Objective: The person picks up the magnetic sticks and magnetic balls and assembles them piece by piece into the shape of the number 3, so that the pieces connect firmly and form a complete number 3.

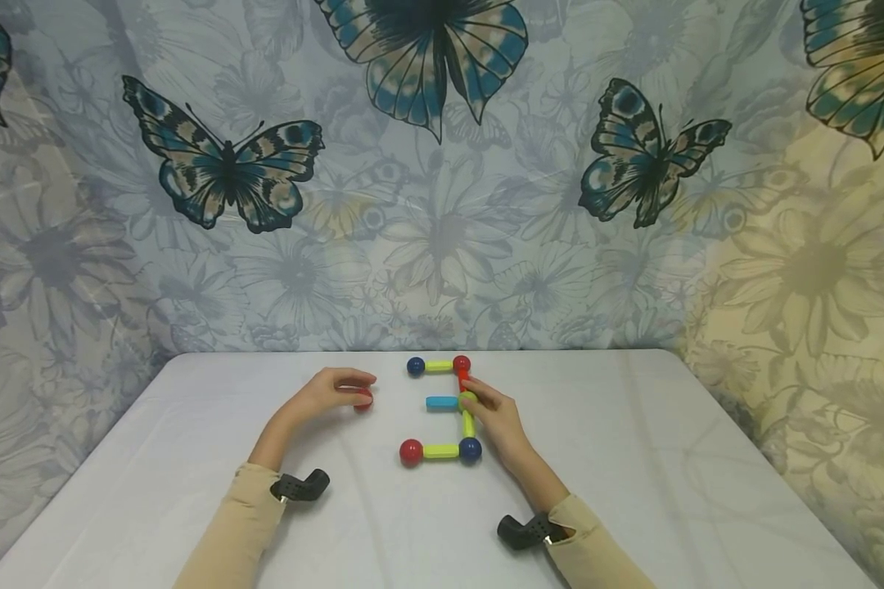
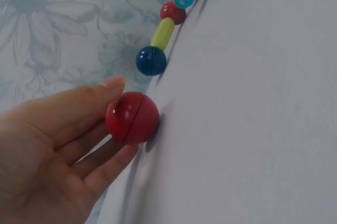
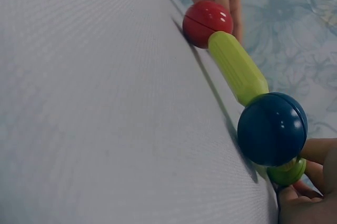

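Observation:
My left hand [image 1: 317, 394] holds a red ball [image 2: 132, 118] between thumb and fingers, close over the table and left of a ball-and-rod figure. At the figure's middle joint, my right hand [image 1: 504, 421] grips a green ball [image 3: 287, 174], partly hidden by the fingers. A light blue rod [image 1: 442, 403] points left from that joint, its outer end bare. Above the joint, a red rod [image 1: 462, 379] leads to a red ball [image 1: 462, 363]; below, a yellow-green rod [image 1: 468, 424] leads to a dark blue ball [image 1: 470, 450].
The figure's top arm ends in a dark blue ball [image 1: 416, 366], its bottom arm in another red ball [image 1: 411, 452]. White cloth covers the table [image 1: 633, 442]. A butterfly-patterned curtain [image 1: 442, 270] hangs behind the table's far edge. Each wrist wears a black camera mount.

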{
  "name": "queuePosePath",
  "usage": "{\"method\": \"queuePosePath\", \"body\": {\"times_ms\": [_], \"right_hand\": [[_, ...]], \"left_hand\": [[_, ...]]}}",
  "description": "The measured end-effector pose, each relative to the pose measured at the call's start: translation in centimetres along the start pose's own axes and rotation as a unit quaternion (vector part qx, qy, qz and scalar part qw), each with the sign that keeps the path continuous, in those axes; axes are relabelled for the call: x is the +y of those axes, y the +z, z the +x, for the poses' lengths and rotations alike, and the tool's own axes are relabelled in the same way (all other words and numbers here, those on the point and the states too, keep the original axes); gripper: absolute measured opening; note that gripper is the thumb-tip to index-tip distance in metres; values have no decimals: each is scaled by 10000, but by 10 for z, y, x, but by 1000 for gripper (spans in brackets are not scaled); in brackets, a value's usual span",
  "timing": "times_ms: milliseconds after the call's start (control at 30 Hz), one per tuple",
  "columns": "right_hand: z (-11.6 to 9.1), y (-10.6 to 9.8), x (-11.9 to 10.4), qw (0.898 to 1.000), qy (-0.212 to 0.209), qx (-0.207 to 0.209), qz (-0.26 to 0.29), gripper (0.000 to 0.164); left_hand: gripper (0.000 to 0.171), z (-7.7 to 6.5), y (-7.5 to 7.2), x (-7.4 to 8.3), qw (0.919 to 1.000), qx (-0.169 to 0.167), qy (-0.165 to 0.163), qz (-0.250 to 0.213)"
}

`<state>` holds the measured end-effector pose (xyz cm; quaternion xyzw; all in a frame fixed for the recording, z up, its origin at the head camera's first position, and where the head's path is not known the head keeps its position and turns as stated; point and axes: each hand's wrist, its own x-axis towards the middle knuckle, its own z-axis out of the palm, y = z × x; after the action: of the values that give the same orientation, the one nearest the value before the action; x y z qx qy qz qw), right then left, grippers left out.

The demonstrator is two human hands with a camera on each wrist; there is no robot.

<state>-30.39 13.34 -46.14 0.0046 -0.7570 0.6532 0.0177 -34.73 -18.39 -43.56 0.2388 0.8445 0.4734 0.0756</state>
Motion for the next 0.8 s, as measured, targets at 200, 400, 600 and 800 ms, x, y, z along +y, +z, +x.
{"method": "queuePosePath", "body": {"times_ms": [200,400,600,800], "right_hand": [[-1,0,-1,10000,45,15,31,39],[-1,0,-2,10000,57,21,24,39],[-1,0,-2,10000,67,21,-10,39],[-1,0,-2,10000,55,20,14,39]], "left_hand": [[43,-4,-8,-9,9998,-150,-39,144],[44,-8,-10,-10,9996,-173,-11,233],[41,-8,-8,-11,9997,-146,93,145],[38,-2,-3,-14,9998,-50,202,-2]]}}
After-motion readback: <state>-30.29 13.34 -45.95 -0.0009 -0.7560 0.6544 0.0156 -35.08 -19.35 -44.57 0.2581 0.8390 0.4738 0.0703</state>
